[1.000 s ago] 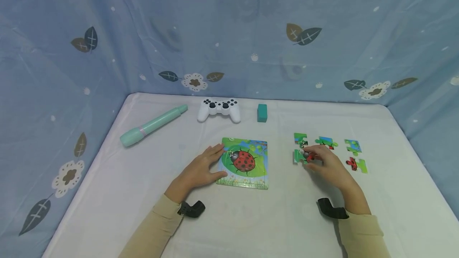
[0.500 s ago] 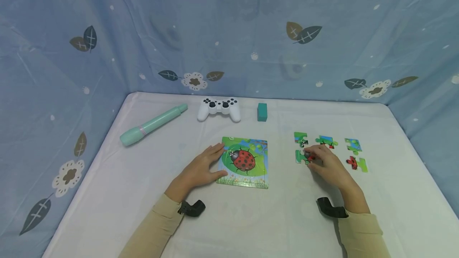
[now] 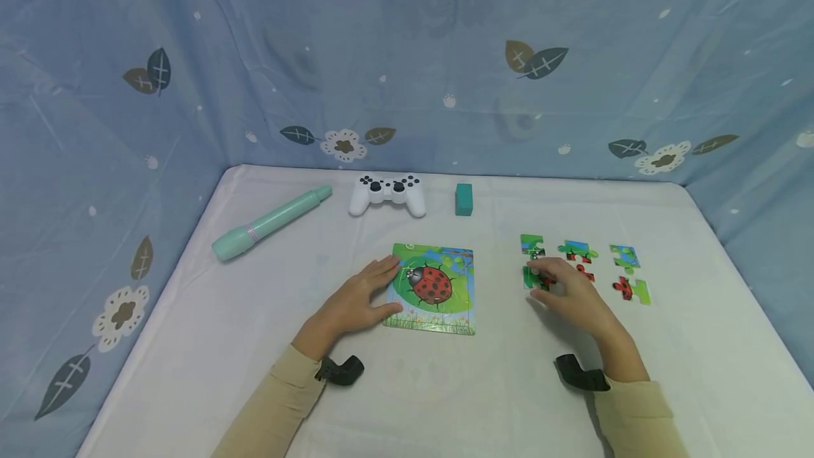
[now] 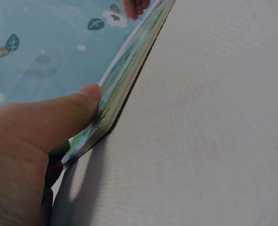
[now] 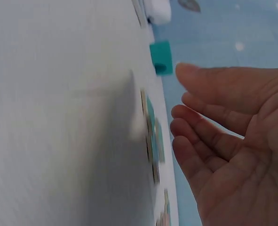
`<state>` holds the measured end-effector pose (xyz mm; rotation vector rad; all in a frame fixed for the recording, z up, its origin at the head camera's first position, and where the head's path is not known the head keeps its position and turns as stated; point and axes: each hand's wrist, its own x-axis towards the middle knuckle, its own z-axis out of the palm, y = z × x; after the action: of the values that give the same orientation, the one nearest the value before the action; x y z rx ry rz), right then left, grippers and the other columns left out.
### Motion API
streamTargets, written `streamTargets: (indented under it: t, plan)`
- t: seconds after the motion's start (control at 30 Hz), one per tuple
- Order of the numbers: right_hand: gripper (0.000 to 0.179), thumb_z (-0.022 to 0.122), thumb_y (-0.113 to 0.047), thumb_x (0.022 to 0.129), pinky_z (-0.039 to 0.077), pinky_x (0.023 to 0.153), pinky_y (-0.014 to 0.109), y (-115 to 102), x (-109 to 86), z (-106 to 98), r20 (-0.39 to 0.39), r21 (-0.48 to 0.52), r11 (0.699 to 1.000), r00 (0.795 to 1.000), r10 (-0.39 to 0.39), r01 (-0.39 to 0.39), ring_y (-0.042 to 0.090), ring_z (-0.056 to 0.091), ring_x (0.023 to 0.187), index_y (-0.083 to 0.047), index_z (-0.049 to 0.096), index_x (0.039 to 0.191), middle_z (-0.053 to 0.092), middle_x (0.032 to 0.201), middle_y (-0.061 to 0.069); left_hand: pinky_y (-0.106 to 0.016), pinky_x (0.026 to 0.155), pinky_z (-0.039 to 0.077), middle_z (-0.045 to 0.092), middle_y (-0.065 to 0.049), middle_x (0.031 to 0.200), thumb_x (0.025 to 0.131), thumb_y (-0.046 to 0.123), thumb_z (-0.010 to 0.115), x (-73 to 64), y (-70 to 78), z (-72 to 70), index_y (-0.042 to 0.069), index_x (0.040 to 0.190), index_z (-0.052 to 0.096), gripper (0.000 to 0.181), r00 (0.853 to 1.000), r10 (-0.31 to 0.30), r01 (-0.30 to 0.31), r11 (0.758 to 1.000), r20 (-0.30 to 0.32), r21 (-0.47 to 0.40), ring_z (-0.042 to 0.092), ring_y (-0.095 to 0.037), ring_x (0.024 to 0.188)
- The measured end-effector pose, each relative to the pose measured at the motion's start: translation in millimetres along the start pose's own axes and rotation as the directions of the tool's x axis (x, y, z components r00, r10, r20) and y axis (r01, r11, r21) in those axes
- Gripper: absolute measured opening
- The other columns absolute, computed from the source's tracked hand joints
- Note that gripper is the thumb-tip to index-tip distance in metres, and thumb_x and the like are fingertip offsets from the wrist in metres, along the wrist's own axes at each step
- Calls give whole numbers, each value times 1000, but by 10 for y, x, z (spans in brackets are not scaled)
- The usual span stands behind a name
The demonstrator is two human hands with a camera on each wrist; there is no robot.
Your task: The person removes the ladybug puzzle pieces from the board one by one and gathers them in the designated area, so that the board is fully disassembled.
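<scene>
My left hand (image 3: 352,300) rests along the left edge of a square ladybug puzzle board (image 3: 458,313). Its fingers reach the upper left side, and the thumb touches near the lower left corner, close up in the left wrist view. My right hand (image 3: 575,297) hovers just over a puzzle piece (image 3: 529,277), whose right part is behind the fingers. In the right wrist view its thumb and fingers stand apart with nothing between them. Other puzzle pieces (image 3: 531,243), (image 3: 578,251), (image 3: 626,256), (image 3: 641,291) lie around it, and a red bit of one (image 3: 585,273) shows beside the knuckles.
Along the back of the white-covered table (image 3: 439,401) lie a mint-green flashlight-shaped tube (image 3: 273,222), a white game controller (image 3: 388,194) and a teal block (image 3: 464,200). A blue patterned curtain (image 3: 413,90) encloses the back and sides.
My right hand has shifted slightly left from the piece it was touching, and more of a red piece shows behind the knuckles. The left hand and the board have stayed put.
</scene>
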<state>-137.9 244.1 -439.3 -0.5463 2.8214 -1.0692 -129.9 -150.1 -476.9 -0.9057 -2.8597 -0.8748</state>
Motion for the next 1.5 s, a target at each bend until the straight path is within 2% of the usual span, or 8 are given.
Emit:
streamTargets:
  t: [0.17,0.43,0.63,0.8,0.97,1.17,1.33,1.5]
  plan:
    - [45,71,-16,85,50,92,48,-162,16,125,33,-3,1000,999,-8,8,29,56,111,-5,57,126,57,127,10,-40,117,28,37,-8,151,86,41,66,-1,-12,5,1,140,45,71,1000,13,-13,1000,0,-6,33,-26,140]
    - [48,73,-15,83,49,96,49,-430,51,363,107,82,994,990,-87,79,30,56,115,-3,57,126,58,126,9,-41,116,30,39,-8,150,87,39,66,13,79,-9,2,139,47,66,1000,27,-26,1000,12,-13,33,-26,140]
    - [47,74,-15,82,49,97,46,-586,55,514,122,116,985,982,-144,130,28,56,115,-1,57,124,60,124,10,-42,114,33,43,-11,147,90,34,63,49,300,23,1,138,47,60,990,134,-134,991,49,-2,37,-29,138]
    - [47,75,-13,80,46,100,47,-641,57,610,110,98,982,979,-170,160,28,55,118,-1,58,122,60,123,10,-40,115,31,44,-9,147,94,33,58,64,468,109,3,138,48,55,965,234,-239,971,118,26,38,-25,138]
    - [47,76,-12,79,45,101,47,-651,69,669,124,19,984,976,-180,179,29,54,119,0,59,121,59,124,12,-36,114,34,46,-8,145,94,29,59,61,534,196,2,135,52,49,946,304,-311,949,114,49,42,-22,135]
    - [44,77,-11,78,45,101,47,-675,64,697,147,-66,971,964,-220,231,30,52,118,3,60,116,55,124,13,-34,113,36,48,-5,144,94,28,59,47,518,230,4,132,55,45,950,292,-302,949,108,91,44,-19,134]
    - [43,78,-9,76,46,98,45,-700,55,724,119,-68,969,966,-229,238,28,51,113,2,59,113,55,121,12,-33,112,37,47,-5,144,95,28,58,48,511,234,6,133,55,44,956,267,-277,958,122,75,43,-19,134]
    - [41,79,-6,74,47,97,45,-692,60,766,93,-43,977,975,-204,209,25,51,112,-1,59,108,55,117,9,-32,112,37,49,-5,143,94,27,59,48,499,238,6,133,55,44,954,277,-285,956,112,69,44,-19,133]
